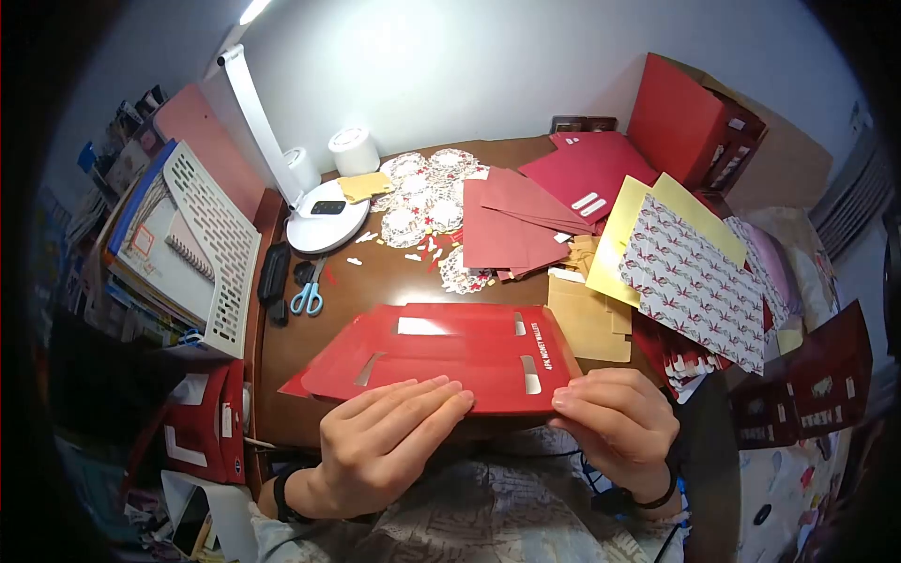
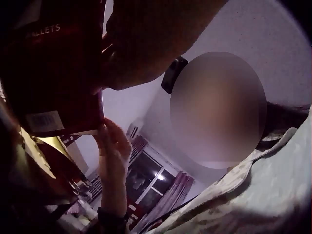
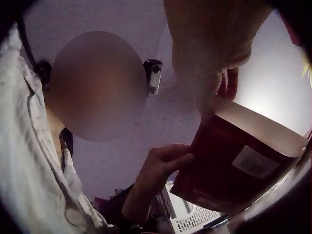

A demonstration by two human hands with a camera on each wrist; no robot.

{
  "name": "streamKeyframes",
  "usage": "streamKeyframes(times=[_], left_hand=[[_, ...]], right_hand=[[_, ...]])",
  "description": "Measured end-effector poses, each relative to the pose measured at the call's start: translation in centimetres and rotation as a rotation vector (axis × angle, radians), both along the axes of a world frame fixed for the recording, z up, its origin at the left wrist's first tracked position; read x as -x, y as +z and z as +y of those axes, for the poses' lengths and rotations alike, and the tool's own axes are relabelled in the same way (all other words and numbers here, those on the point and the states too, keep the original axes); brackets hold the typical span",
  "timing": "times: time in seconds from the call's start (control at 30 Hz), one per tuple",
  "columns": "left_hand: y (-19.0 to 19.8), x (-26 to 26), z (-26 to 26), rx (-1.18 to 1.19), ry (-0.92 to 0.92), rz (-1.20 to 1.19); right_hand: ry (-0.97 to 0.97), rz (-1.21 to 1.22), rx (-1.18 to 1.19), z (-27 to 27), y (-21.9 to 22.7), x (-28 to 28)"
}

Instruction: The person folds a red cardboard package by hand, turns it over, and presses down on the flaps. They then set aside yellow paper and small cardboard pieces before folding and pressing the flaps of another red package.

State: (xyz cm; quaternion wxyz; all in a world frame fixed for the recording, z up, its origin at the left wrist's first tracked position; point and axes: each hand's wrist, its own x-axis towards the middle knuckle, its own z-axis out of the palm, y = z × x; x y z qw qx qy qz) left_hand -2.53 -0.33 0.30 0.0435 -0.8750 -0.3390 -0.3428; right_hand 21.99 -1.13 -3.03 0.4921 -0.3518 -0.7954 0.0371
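Note:
Both hands hold a red cardboard packaging sleeve [image 1: 441, 352] printed "4PK MONEY WALLETS", with several cut-out windows in its upper face. My left hand [image 1: 394, 441] grips its near edge, fingers lying over the top and the thumb hidden below in the head view. At the near right corner, my right hand [image 1: 624, 422] pinches the card between thumb and fingers. A white barcode label [image 3: 256, 162] shows on the underside in the right wrist view, where the sleeve's end appears as an open, pale-lined gap. Seen from the left wrist, the right hand [image 2: 114, 141] is at the sleeve's corner.
Red envelopes [image 1: 511, 220], tan envelopes [image 1: 587, 319] and patterned sheets [image 1: 694, 281] cover the table's right side. White floral paper cut-outs [image 1: 422, 202] lie at the back. Blue-handled scissors [image 1: 307, 297] are at left, near a white desk lamp [image 1: 324, 225] and a file rack [image 1: 225, 253].

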Motion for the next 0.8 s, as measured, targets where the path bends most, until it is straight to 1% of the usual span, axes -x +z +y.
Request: streamKeyframes(times=[0.07, 0.3, 0.37, 0.5, 0.67, 0.73, 0.8], left_hand=[[-0.2, 0.0, -0.1, -0.002, -0.001, 0.012], [-0.5, -0.2, -0.2, -0.029, -0.017, 0.001], [-0.2, -0.1, -0.3, -0.013, -0.017, 0.019], [-0.3, 0.4, -0.4, 0.009, -0.034, 0.069], [0.8, 1.2, -0.6, 0.035, 0.107, 0.117], [0.4, 1.1, -0.7, 0.048, 0.105, 0.109], [0.0, 1.2, -0.9, 0.043, 0.099, 0.106]], right_hand=[[0.008, -0.014, -0.021, -0.1, -0.6, -0.2], [0.021, -0.036, -0.03, -0.1, -0.4, -0.4], [0.031, 0.002, -0.042, 0.0, -0.2, 0.0], [0.049, -0.009, -0.037, -0.2, -0.6, -0.3], [-0.022, 0.031, -0.065, 0.0, -0.8, -0.8], [0.001, 0.036, -0.056, 0.1, -1.0, -0.9], [-0.019, 0.032, -0.024, 0.0, -0.9, -0.8]])
